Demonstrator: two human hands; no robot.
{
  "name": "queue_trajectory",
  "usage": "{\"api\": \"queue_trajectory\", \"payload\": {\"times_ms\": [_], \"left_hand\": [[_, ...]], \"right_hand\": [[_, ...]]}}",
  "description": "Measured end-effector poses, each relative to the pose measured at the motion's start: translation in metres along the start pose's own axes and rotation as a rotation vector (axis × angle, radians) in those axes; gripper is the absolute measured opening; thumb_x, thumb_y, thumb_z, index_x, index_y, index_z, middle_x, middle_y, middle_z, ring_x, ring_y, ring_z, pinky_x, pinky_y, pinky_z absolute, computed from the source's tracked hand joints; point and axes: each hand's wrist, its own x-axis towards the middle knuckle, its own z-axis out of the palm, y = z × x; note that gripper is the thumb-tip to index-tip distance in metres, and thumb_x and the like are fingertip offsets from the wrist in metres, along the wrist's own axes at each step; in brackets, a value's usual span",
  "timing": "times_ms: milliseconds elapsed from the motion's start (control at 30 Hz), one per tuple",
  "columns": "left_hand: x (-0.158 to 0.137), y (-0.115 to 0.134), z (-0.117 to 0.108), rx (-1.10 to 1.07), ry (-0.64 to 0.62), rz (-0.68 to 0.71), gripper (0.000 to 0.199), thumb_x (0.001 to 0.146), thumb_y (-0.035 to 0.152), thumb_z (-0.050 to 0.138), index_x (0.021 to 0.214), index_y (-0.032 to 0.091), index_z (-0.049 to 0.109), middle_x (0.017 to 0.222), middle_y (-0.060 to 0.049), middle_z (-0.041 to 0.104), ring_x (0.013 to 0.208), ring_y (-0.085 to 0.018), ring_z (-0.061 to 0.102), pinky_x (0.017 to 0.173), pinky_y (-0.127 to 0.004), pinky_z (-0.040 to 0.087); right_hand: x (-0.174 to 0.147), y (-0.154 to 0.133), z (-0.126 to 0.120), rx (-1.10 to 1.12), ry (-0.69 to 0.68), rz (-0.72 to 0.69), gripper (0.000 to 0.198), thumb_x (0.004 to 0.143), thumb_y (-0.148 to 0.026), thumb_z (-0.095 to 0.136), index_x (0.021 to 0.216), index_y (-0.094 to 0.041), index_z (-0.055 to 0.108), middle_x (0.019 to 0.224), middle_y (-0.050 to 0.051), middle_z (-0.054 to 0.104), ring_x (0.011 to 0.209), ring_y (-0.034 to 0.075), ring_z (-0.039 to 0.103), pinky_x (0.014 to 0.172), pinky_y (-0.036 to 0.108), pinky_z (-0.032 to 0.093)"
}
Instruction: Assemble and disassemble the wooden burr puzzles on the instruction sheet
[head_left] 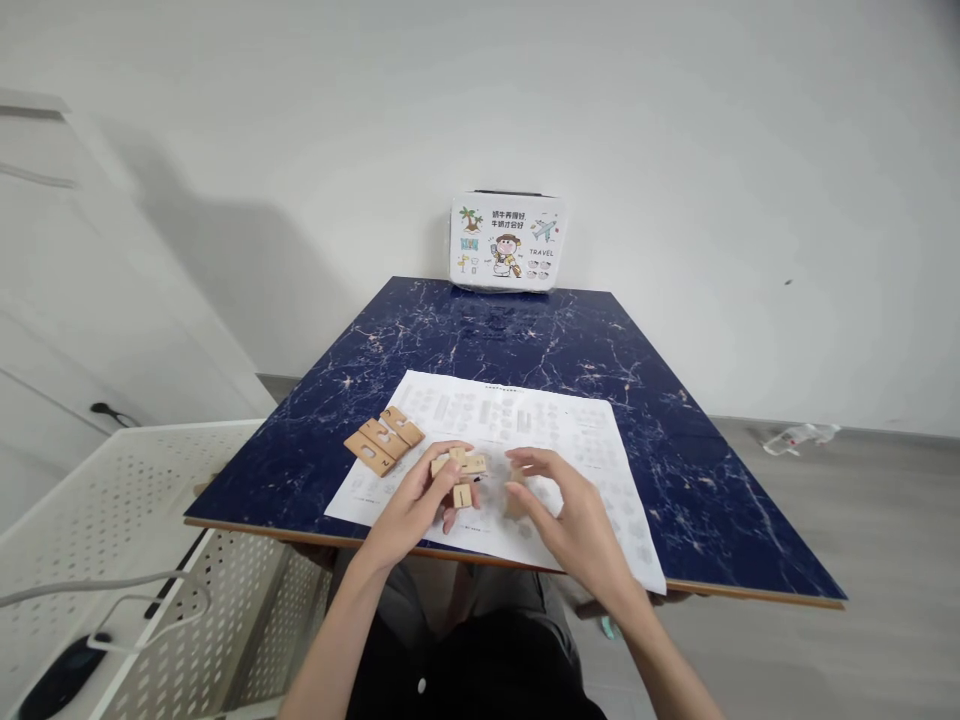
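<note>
My left hand [426, 492] is closed around a small wooden interlocking puzzle [471, 464], a cross-like cluster of light pieces with dark markings. One square end [461, 496] of it points toward me with a dark stroke on it. To the right, my right hand [559, 500] is curved, thumb and index finger bent around a blurred tan piece [516, 498] that looks like wood; its shape is smeared. Both hands are over a printed instruction sheet [577, 425]. Left of them, several flat notched wooden pieces [384, 440] with dark marks lie side by side, partly on the sheet.
The dark blue marbled table [502, 335] has a wooden edge. A white printed case [508, 243] stands at its back against the wall. To the left is a white perforated cart [172, 480] with a cable and a black object [64, 680]. A clear plastic wrapper [801, 437] lies on the floor at right.
</note>
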Motion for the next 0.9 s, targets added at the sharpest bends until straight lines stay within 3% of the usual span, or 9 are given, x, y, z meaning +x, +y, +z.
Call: {"api": "queue_trajectory", "payload": {"times_ms": [67, 167, 233, 367, 467, 600, 700, 800, 900], "left_hand": [[0.001, -0.001, 0.0, -0.05, 0.042, 0.015, 0.05, 0.103, 0.056, 0.058, 0.135, 0.018, 0.049, 0.085, -0.003, 0.07, 0.055, -0.009, 0.047, 0.056, -0.026, 0.046], [0.001, -0.002, 0.0, -0.06, 0.051, 0.012, 0.065, 0.089, 0.045, 0.081, 0.138, 0.021, 0.045, 0.093, -0.003, 0.068, 0.068, -0.012, 0.057, 0.06, -0.025, 0.049], [0.001, -0.002, 0.0, -0.034, 0.038, -0.012, 0.075, 0.081, 0.037, 0.088, 0.139, 0.022, 0.043, 0.096, -0.003, 0.067, 0.079, -0.016, 0.063, 0.062, -0.025, 0.051], [-0.001, -0.002, -0.002, 0.001, 0.009, -0.025, 0.071, 0.083, 0.036, 0.087, 0.139, 0.023, 0.045, 0.098, -0.003, 0.067, 0.086, -0.019, 0.066, 0.065, -0.027, 0.053], [-0.002, -0.001, -0.003, 0.073, -0.023, 0.03, 0.072, 0.077, 0.033, 0.091, 0.136, 0.023, 0.053, 0.109, -0.006, 0.069, 0.097, -0.023, 0.068, 0.079, -0.032, 0.056], [-0.003, -0.001, -0.004, 0.173, -0.048, 0.071, 0.072, 0.073, 0.033, 0.093, 0.136, 0.024, 0.059, 0.125, -0.009, 0.067, 0.107, -0.027, 0.068, 0.089, -0.038, 0.056], [-0.003, -0.001, -0.004, 0.227, -0.019, 0.159, 0.066, 0.074, 0.032, 0.092, 0.132, 0.023, 0.063, 0.127, -0.01, 0.065, 0.112, -0.029, 0.067, 0.096, -0.041, 0.055], [-0.003, -0.002, -0.005, 0.27, 0.01, 0.253, 0.062, 0.073, 0.031, 0.092, 0.129, 0.023, 0.066, 0.132, -0.011, 0.061, 0.121, -0.031, 0.063, 0.102, -0.042, 0.053], [-0.003, -0.004, -0.006, 0.293, 0.008, 0.274, 0.065, 0.072, 0.031, 0.093, 0.132, 0.024, 0.067, 0.132, -0.011, 0.061, 0.123, -0.032, 0.061, 0.105, -0.044, 0.051]], "right_hand": [[-0.004, 0.008, -0.008, -0.099, -0.021, -0.019, 0.034, 0.103, -0.04, 0.063, 0.134, -0.027, 0.061, 0.134, 0.012, 0.067, 0.122, 0.032, 0.067, 0.103, 0.051, 0.057], [-0.011, 0.019, -0.01, -0.186, -0.058, -0.045, 0.051, 0.098, -0.041, 0.071, 0.144, -0.03, 0.054, 0.148, 0.013, 0.056, 0.138, 0.035, 0.055, 0.112, 0.057, 0.051], [-0.013, 0.025, -0.005, -0.208, -0.08, -0.046, 0.059, 0.095, -0.04, 0.075, 0.149, -0.03, 0.051, 0.15, 0.014, 0.053, 0.14, 0.037, 0.051, 0.113, 0.06, 0.05], [-0.011, 0.026, 0.004, -0.156, -0.109, 0.014, 0.053, 0.09, -0.035, 0.078, 0.139, -0.026, 0.059, 0.138, 0.013, 0.062, 0.13, 0.037, 0.056, 0.11, 0.06, 0.049], [-0.01, 0.016, 0.0, 0.109, -0.147, 0.154, 0.053, 0.085, -0.035, 0.082, 0.133, -0.026, 0.061, 0.134, 0.011, 0.065, 0.117, 0.032, 0.064, 0.106, 0.054, 0.052], [-0.013, 0.002, -0.009, 0.742, -0.282, 0.315, 0.063, 0.08, -0.039, 0.087, 0.137, -0.031, 0.062, 0.132, 0.008, 0.069, 0.121, 0.03, 0.064, 0.108, 0.047, 0.049], [-0.014, -0.003, -0.007, 1.089, -0.322, 0.366, 0.056, 0.077, -0.046, 0.09, 0.127, -0.029, 0.07, 0.119, 0.007, 0.073, 0.111, 0.03, 0.067, 0.109, 0.047, 0.046], [-0.013, -0.004, -0.001, 1.195, -0.282, 0.402, 0.049, 0.083, -0.056, 0.084, 0.119, -0.024, 0.074, 0.111, 0.009, 0.071, 0.102, 0.027, 0.065, 0.103, 0.042, 0.047], [-0.013, -0.003, 0.006, 1.108, -0.216, 0.46, 0.049, 0.096, -0.066, 0.064, 0.105, -0.019, 0.074, 0.094, 0.006, 0.064, 0.081, 0.019, 0.055, 0.083, 0.033, 0.046]]}}
